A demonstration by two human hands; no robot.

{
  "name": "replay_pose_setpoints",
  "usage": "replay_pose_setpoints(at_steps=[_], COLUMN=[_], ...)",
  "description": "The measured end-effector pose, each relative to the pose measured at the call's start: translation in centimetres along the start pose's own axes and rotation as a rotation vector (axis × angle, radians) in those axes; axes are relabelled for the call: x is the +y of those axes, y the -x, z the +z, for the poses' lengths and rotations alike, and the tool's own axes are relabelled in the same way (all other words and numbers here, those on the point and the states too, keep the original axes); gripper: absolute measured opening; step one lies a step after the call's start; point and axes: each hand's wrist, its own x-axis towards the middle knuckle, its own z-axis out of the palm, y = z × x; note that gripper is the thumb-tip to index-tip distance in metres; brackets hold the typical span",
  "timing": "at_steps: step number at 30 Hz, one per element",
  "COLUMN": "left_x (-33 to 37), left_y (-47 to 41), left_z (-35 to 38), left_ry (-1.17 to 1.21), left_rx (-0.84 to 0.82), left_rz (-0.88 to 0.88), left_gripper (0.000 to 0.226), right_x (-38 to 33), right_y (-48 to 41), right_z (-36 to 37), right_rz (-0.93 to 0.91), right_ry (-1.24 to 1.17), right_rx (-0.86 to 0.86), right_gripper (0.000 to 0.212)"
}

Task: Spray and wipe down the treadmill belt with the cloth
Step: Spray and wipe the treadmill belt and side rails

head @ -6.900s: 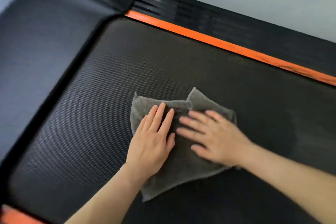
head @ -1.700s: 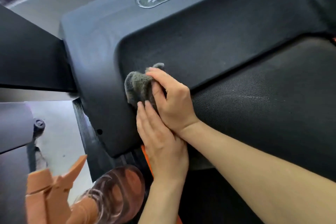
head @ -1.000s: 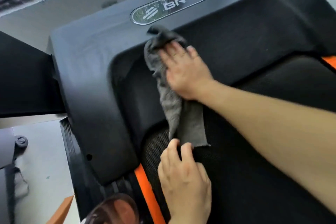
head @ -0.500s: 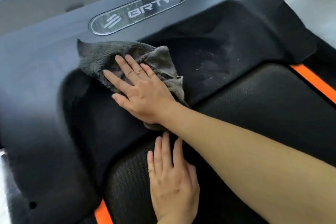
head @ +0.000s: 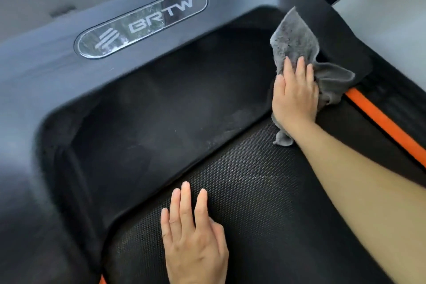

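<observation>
A grey cloth (head: 294, 41) lies bunched at the right end of the treadmill's sloped black front cover (head: 161, 110). My right hand (head: 294, 97) presses flat on the cloth with straight fingers, its forearm crossing the belt from the lower right. The textured black belt (head: 265, 203) fills the lower part of the view. My left hand (head: 193, 237) rests flat on the belt near its front edge, fingers straight and together. No spray bottle is in view.
A glossy oval badge reading BRTW (head: 140, 23) sits on the dark motor hood. An orange side strip (head: 387, 127) runs along the belt's right edge, with a black side rail and grey floor (head: 391, 18) beyond.
My right hand has swept the cloth from the left part of the front cover to its right end. My left hand stays flat on the belt.
</observation>
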Motion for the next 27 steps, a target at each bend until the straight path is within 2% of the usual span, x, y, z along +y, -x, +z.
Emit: replay_pose_setpoints(at_steps=[3, 8, 10, 12, 14, 15, 17, 18, 20, 21, 24, 27], left_x=[0.1, -0.2, -0.5, -0.7, -0.6, -0.5, -0.3, -0.2, -0.2, -0.2, 0.2, -0.3], left_y=[-0.1, -0.3, -0.5, -0.6, -0.4, -0.5, -0.7, -0.5, -0.5, -0.6, -1.2, -1.8], left_z=[-0.2, -0.4, -0.5, -0.4, -0.5, -0.6, -0.7, -0.9, -1.1, -1.3, -2.8, -4.7], left_ry=[0.015, 0.137, 0.2, 0.203, 0.228, 0.243, 0.24, 0.234, 0.237, 0.253, 0.456, 0.586], left_rx=[-0.019, -0.006, 0.012, 0.054, 0.059, 0.059, 0.053, 0.045, 0.029, 0.015, -0.031, 0.008], left_rz=[-0.006, -0.055, -0.09, -0.046, -0.004, -0.007, -0.026, -0.03, -0.04, -0.053, -0.202, -0.368], left_gripper=[0.047, 0.045, 0.039, 0.03, 0.028, 0.029, 0.03, 0.03, 0.031, 0.031, 0.035, 0.051], right_x=[-2.8, -8.3, -9.1, -7.6, -3.7, -1.4, 2.9, 4.1, 3.2, 1.6, -2.7, -5.2], right_y=[4.7, 16.0, 17.4, 15.7, 13.6, 12.5, 10.9, 10.4, 10.1, 10.7, 16.1, 24.4], right_z=[0.2, 2.0, 2.0, 1.5, 0.4, -0.4, -2.0, -2.6, -3.1, -3.1, -2.0, -1.1], right_rz=[-0.1, -0.611, -0.757, -0.854, -0.733, -0.603, -0.375, -0.309, -0.241, -0.238, -0.512, -0.585], right_ry=[0.028, -0.066, -0.073, -0.017, 0.034, 0.044, 0.163, 0.229, 0.206, 0.189, 0.131, -0.155], right_rx=[-0.032, -0.192, -0.27, -0.246, -0.194, -0.169, -0.225, -0.258, -0.254, -0.25, -0.117, -0.285], right_gripper=[0.054, 0.051, 0.051, 0.053, 0.057, 0.061, 0.069, 0.07, 0.073, 0.069, 0.041, 0.04])
